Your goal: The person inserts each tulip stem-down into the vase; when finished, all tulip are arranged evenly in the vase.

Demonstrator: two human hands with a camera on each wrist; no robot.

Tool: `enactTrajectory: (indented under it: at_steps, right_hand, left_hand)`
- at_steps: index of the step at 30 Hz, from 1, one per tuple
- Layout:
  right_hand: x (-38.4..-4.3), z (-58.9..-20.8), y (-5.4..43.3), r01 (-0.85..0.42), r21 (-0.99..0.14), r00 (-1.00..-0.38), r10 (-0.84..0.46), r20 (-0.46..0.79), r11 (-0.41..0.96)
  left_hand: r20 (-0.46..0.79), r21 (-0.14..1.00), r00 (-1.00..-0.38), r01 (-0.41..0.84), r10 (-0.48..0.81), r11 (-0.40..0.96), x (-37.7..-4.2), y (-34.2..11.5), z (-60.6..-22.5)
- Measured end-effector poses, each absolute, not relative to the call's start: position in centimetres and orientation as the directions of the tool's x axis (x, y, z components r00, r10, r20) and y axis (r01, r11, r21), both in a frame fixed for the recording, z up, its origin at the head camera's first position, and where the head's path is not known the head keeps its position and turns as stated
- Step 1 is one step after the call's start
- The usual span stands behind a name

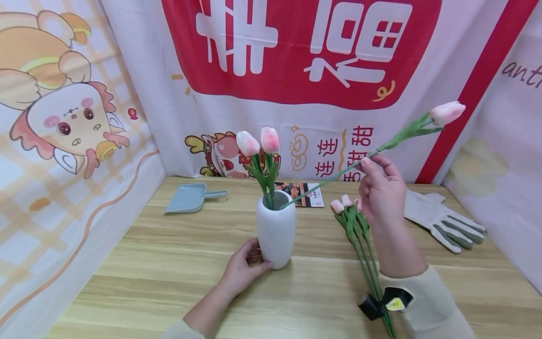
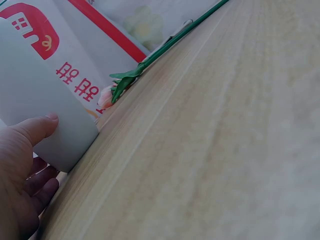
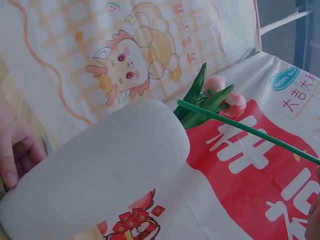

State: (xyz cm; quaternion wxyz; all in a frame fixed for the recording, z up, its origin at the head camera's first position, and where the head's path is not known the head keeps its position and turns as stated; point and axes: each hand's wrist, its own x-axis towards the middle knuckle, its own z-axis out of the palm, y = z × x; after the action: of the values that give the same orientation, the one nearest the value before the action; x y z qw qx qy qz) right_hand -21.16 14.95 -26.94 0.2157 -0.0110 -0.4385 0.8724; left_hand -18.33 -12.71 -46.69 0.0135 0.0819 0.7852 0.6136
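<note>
A white vase (image 1: pixel 276 238) stands upright on the wooden table, with two pink tulips (image 1: pixel 270 140) in it. My left hand (image 1: pixel 243 269) holds the vase low down, its thumb on the near side and its fingers round the left; the left wrist view shows the thumb (image 2: pixel 42 129) against the white wall. My right hand (image 1: pixel 383 183) pinches the stem of another artificial tulip (image 1: pixel 448 113) between thumb and fingertips. That flower points up to the right, and its stem (image 3: pixel 250 131) slants down so the cut end is right at the vase's mouth.
Several more tulips (image 1: pixel 364 254) lie on the table under my right forearm. Behind them at the right is a pair of grey-white gloves (image 1: pixel 440 219). A blue dustpan (image 1: pixel 188 197) lies at the back left, and a printed card (image 1: pixel 311 195) behind the vase. Printed cloth walls surround the table.
</note>
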Motion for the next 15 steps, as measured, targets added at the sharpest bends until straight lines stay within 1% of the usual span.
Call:
enactTrajectory:
  at_steps: [3,7,10,15]
  right_hand:
    - [-21.4,-26.8,14.4,-0.375,-0.786,-0.897,0.405,0.175,-0.492]
    - [-21.5,-26.9,13.6,-0.336,-0.842,-0.903,0.399,0.16,-0.422]
    - [-21.6,-27.0,12.9,-0.322,-0.879,-0.908,0.377,0.182,-0.352]
    - [-21.9,-27.4,11.7,-0.328,-0.906,-0.918,0.318,0.238,-0.268]
  left_hand:
    - [0.083,0.964,-0.986,0.117,0.147,0.24,-18.3,-12.7,-46.8]
    - [0.082,0.96,-0.986,0.118,0.148,0.253,-18.4,-12.7,-46.8]
    - [0.08,0.96,-0.986,0.116,0.149,0.255,-18.4,-12.7,-46.8]
    - [0.082,0.958,-0.986,0.119,0.147,0.26,-18.4,-12.7,-46.8]
